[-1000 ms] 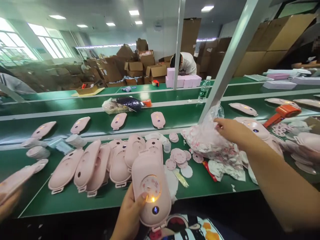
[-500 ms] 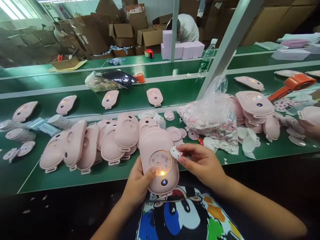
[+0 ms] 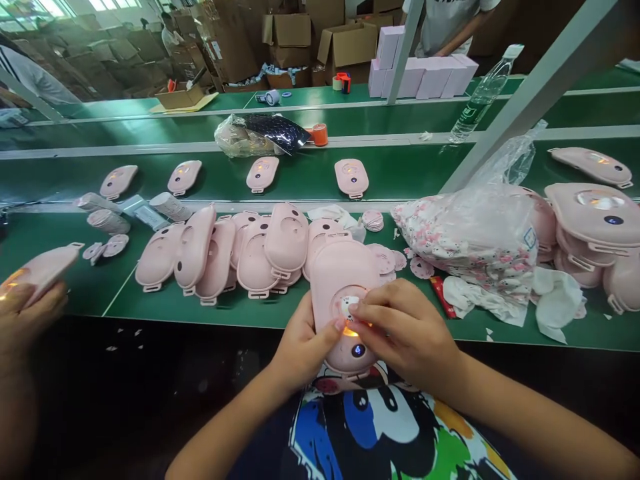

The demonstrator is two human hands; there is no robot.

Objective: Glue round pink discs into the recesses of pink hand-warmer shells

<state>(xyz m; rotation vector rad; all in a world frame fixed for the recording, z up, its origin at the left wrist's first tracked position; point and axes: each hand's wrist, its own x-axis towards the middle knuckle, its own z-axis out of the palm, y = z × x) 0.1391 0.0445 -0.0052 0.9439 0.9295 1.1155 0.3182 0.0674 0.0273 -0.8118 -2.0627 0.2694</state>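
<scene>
My left hand [image 3: 305, 347] grips a pink plastic device case [image 3: 333, 267] by its left side, thumb on the front. An orange light glows at the lower edge of its round window, and a small dark display shows a lit digit below. With thumb and fingers pinched, my right hand [image 3: 407, 327] holds a small white cat-face piece [image 3: 349, 305] at the round window; whether it is pressed down I cannot tell. Just beyond lie more pink cases [image 3: 286, 240], overlapping in a pile, and a few printed round discs [image 3: 383, 259].
A clear plastic bag of pink-and-white pieces [image 3: 450, 233] lies to the right, by stacked pink cases [image 3: 595, 207]. Lit cases rest on the green belt [image 3: 300, 177]. A water bottle [image 3: 483, 97] leans near a metal post [image 3: 530, 87]. At left, another person's hand [image 3: 30, 313] holds a case.
My right hand has brought the cat-face piece from beside the case onto its round window. The view has shifted left, and a co-worker's hand with a case now shows there.
</scene>
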